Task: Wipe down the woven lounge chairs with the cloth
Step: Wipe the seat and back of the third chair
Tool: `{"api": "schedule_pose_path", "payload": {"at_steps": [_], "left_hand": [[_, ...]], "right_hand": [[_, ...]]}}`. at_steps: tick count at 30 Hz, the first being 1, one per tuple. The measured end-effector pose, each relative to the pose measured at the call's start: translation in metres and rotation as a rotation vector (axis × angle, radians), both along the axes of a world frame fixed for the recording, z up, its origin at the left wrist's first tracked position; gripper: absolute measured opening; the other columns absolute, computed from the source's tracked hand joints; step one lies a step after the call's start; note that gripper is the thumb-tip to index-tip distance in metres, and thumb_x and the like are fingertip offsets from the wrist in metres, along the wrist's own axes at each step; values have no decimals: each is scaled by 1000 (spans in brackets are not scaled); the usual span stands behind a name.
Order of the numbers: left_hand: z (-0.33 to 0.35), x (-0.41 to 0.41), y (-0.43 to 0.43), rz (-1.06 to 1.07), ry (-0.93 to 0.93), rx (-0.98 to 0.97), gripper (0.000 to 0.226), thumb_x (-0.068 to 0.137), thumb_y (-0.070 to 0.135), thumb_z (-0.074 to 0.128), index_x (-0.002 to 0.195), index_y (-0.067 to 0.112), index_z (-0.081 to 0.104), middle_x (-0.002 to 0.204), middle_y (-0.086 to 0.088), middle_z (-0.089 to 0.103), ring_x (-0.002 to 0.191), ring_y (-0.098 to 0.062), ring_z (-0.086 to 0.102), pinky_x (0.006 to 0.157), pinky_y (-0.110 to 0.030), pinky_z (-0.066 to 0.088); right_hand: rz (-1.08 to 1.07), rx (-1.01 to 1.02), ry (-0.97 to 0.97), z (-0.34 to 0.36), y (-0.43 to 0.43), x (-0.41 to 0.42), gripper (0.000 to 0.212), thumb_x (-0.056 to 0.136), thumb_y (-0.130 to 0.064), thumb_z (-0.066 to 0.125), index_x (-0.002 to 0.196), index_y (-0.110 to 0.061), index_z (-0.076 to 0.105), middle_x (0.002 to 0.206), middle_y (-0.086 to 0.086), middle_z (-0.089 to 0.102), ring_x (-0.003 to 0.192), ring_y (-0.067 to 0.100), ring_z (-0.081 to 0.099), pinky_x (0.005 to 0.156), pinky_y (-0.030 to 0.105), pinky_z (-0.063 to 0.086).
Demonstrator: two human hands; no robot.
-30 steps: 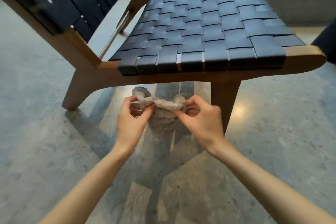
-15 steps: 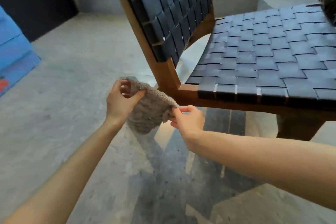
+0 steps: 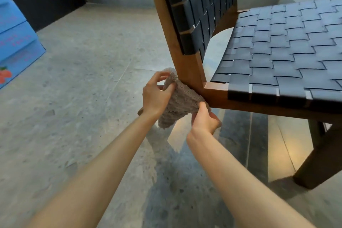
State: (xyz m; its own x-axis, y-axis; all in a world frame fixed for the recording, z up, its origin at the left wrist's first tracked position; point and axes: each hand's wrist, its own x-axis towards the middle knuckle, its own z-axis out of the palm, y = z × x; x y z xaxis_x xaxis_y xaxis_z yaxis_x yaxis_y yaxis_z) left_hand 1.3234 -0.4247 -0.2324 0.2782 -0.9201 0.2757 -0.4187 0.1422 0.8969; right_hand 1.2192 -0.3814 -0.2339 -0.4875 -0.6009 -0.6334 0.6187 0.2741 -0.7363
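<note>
Speckled grey stone floor (image 3: 74, 79) under a woven lounge chair (image 3: 277, 52), cloth held at its wooden frame.
Both hands hold a beige looped cloth (image 3: 180, 102) stretched just in front of the joint where the backrest post meets the seat rail. The left hand (image 3: 156, 96) pinches its upper corner between thumb and fingers, and the right hand (image 3: 204, 120) has its fingers curled round the lower edge. A blue carton (image 3: 14, 42) stands at the floor's far left edge.

One head-worn camera looks forward and down, close over the chair (image 3: 188, 68) corner and floor (image 3: 74, 98).
</note>
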Motion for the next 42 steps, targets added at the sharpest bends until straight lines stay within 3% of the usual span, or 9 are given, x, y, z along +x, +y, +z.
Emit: {"api": "schedule_pose_path", "payload": {"at_steps": [5, 8, 12, 15, 19, 23, 31, 36, 42], "left_hand": [[-14, 1, 2, -365, 0, -5, 35, 86, 21, 67, 120, 28, 61, 111, 16, 65, 102, 4, 59, 88, -16, 49], [-21, 3, -5, -405, -74, -93, 26, 86, 23, 70, 111, 24, 63, 106, 16, 63, 100, 4, 58, 88, -16, 46], [-32, 13, -19, -386, -141, -91, 35, 87, 18, 69, 121, 19, 63, 115, 13, 60, 107, -1, 55, 94, -18, 44], [-48, 31, -28, -450, -183, -46, 40, 88, 16, 67, 127, 17, 60, 125, 8, 58, 114, -2, 52, 98, -17, 41], [-81, 62, -37, -466, -269, -29, 45, 87, 5, 64, 131, 15, 57, 130, 11, 56, 120, 9, 46, 102, -13, 34], [-114, 88, -46, -451, -299, 45, 47, 87, -3, 61, 132, 11, 57, 129, 3, 59, 117, -1, 50, 98, -12, 35], [-164, 127, -57, -394, -373, 313, 47, 94, 5, 55, 138, 22, 49, 137, 14, 47, 127, -1, 42, 100, -5, 28], [-181, 127, -55, -251, -344, 398, 53, 93, 11, 58, 143, 22, 44, 144, 4, 47, 134, -13, 41, 113, -37, 32], [-147, 104, -37, -207, -196, 310, 45, 89, 18, 66, 133, 23, 57, 131, 11, 58, 121, -3, 50, 99, -15, 37]], "right_hand": [[97, -168, 156, -17, 2, 10, 65, 78, -35, 77, 132, -15, 47, 108, -8, 59, 99, 6, 56, 88, 19, 43], [87, -207, 257, -26, -2, 20, 54, 83, -34, 73, 130, -17, 55, 110, -7, 65, 95, 3, 58, 81, 13, 42], [30, -250, 286, -40, -12, 30, 34, 88, -26, 69, 120, -16, 65, 103, -9, 67, 87, -2, 61, 73, 1, 45], [125, -251, 388, -53, -18, 38, 27, 91, -23, 65, 117, -13, 67, 105, -6, 70, 87, -1, 61, 83, 10, 46], [342, -164, 569, -78, -32, 50, 22, 96, -21, 55, 113, -12, 67, 113, 4, 70, 106, 20, 61, 81, 17, 37], [560, -122, 635, -112, -49, 68, 21, 99, -21, 48, 111, -13, 63, 117, 8, 67, 112, 28, 57, 90, 32, 40], [822, -142, 395, -170, -81, 105, 36, 97, -20, 53, 132, -14, 51, 127, 4, 59, 120, 22, 54, 98, 37, 45], [733, -142, 315, -173, -82, 104, 31, 95, -12, 52, 126, -13, 54, 116, -2, 60, 106, 12, 54, 81, 22, 39], [501, -142, 29, -169, -65, 104, 15, 94, -19, 58, 104, -19, 69, 103, -3, 71, 98, 14, 65, 76, 25, 50]]}}
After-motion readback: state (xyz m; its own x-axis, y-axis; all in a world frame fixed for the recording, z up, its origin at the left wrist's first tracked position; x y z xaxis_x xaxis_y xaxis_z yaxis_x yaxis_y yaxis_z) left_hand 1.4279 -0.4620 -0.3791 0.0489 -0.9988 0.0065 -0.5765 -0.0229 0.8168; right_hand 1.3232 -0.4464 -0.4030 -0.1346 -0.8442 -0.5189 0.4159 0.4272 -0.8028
